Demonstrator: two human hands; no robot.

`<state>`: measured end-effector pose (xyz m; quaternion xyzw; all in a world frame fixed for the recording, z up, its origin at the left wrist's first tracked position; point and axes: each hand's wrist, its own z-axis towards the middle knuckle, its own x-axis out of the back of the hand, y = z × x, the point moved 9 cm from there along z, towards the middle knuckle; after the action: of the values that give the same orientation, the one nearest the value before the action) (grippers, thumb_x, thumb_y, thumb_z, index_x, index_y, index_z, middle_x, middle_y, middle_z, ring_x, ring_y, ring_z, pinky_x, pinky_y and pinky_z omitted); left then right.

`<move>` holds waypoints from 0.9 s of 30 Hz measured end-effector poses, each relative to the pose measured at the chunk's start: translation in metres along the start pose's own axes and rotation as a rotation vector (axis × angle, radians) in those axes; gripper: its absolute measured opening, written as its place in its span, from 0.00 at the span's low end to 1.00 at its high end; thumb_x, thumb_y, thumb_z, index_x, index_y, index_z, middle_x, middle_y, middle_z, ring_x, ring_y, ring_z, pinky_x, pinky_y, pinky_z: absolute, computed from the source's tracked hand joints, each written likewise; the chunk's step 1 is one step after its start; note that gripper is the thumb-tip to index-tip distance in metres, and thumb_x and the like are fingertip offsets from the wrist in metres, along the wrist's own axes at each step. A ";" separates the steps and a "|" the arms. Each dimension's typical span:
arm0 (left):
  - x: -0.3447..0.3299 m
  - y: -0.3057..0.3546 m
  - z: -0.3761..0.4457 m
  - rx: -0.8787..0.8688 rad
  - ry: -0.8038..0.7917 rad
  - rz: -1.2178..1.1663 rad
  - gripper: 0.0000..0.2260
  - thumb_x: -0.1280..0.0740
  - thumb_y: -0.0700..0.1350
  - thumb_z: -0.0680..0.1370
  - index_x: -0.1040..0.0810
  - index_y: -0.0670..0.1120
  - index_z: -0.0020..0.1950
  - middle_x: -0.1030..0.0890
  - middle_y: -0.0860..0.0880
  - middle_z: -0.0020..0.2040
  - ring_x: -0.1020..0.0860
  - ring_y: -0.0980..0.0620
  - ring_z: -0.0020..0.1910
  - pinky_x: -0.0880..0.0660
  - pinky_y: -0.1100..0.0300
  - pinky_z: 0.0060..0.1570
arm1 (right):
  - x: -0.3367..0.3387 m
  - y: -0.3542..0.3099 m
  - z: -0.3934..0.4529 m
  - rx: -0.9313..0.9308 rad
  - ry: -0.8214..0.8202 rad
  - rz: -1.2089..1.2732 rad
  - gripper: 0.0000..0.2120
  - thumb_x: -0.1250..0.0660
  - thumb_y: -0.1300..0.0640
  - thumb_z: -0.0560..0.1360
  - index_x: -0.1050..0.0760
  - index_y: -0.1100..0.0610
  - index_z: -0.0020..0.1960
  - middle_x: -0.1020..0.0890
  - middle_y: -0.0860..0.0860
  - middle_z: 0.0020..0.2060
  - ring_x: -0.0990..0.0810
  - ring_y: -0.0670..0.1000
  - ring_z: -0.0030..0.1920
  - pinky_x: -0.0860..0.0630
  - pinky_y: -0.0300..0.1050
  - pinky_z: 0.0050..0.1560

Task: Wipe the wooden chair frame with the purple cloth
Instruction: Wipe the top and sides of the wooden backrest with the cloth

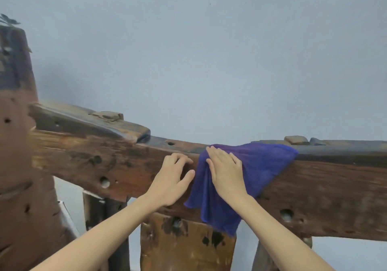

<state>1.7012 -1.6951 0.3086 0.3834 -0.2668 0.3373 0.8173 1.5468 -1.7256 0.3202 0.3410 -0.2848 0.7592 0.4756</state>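
Observation:
The wooden chair frame (104,162) is dark, weathered and full of holes; its thick top rail runs across the view. A purple cloth (263,166) is draped over the rail at centre right and hangs down its front face. My right hand (226,172) lies flat on the cloth with straight fingers, pressing it against the rail. My left hand (173,178) rests on the bare wood just left of the cloth, fingers loosely bent with the tips touching the rail and holding nothing.
A tall wooden post (18,145) rises at the far left. A vertical back slat (184,243) and legs hang below the rail. A plain pale blue wall (209,51) stands close behind. Small wooden pegs (296,140) stick up from the rail's top.

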 end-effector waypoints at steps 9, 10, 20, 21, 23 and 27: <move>-0.008 -0.010 -0.003 0.272 -0.087 -0.580 0.21 0.31 0.53 0.74 0.25 0.51 0.66 0.19 0.54 0.61 0.21 0.56 0.61 0.24 0.59 0.59 | 0.005 -0.053 -0.008 -0.061 -0.161 0.687 0.16 0.44 0.53 0.86 0.19 0.48 0.65 0.17 0.38 0.57 0.22 0.33 0.55 0.29 0.30 0.58; -0.006 -0.011 -0.001 0.278 -0.101 -0.599 0.19 0.30 0.51 0.74 0.23 0.49 0.64 0.17 0.52 0.59 0.20 0.54 0.59 0.23 0.54 0.60 | 0.008 -0.054 -0.011 -0.093 -0.164 0.714 0.16 0.43 0.52 0.86 0.18 0.47 0.64 0.17 0.37 0.57 0.22 0.32 0.56 0.29 0.29 0.58; -0.017 -0.039 -0.030 0.527 -0.342 -0.648 0.07 0.30 0.44 0.72 0.15 0.43 0.47 0.15 0.44 0.42 0.19 0.49 0.41 0.25 0.56 0.43 | -0.011 -0.022 -0.096 -0.566 -0.255 1.042 0.17 0.38 0.50 0.84 0.13 0.50 0.45 0.12 0.48 0.44 0.14 0.45 0.46 0.19 0.38 0.40; -0.016 -0.043 -0.036 0.570 -0.355 -0.714 0.10 0.31 0.44 0.70 0.16 0.44 0.49 0.15 0.43 0.46 0.19 0.47 0.44 0.24 0.55 0.45 | -0.023 -0.022 -0.114 -0.628 -0.336 1.037 0.21 0.38 0.47 0.84 0.13 0.52 0.40 0.11 0.51 0.41 0.14 0.48 0.42 0.20 0.38 0.38; -0.016 -0.048 -0.047 0.616 -0.413 -0.894 0.19 0.32 0.42 0.66 0.18 0.46 0.57 0.15 0.39 0.54 0.18 0.43 0.51 0.22 0.50 0.51 | -0.053 -0.026 -0.151 -0.720 -0.557 0.991 0.25 0.40 0.42 0.84 0.13 0.54 0.40 0.11 0.53 0.42 0.13 0.49 0.42 0.20 0.39 0.38; -0.009 -0.036 -0.062 0.526 -0.587 -1.086 0.23 0.35 0.35 0.69 0.22 0.45 0.64 0.16 0.40 0.57 0.17 0.45 0.52 0.20 0.51 0.55 | -0.103 -0.029 -0.198 -0.896 -0.712 1.002 0.21 0.44 0.39 0.84 0.18 0.51 0.61 0.17 0.51 0.60 0.19 0.52 0.62 0.23 0.49 0.63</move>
<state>1.7333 -1.6654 0.2518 0.7254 -0.1562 -0.1863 0.6440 1.5572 -1.6187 0.1220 0.1694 -0.8230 0.5402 0.0465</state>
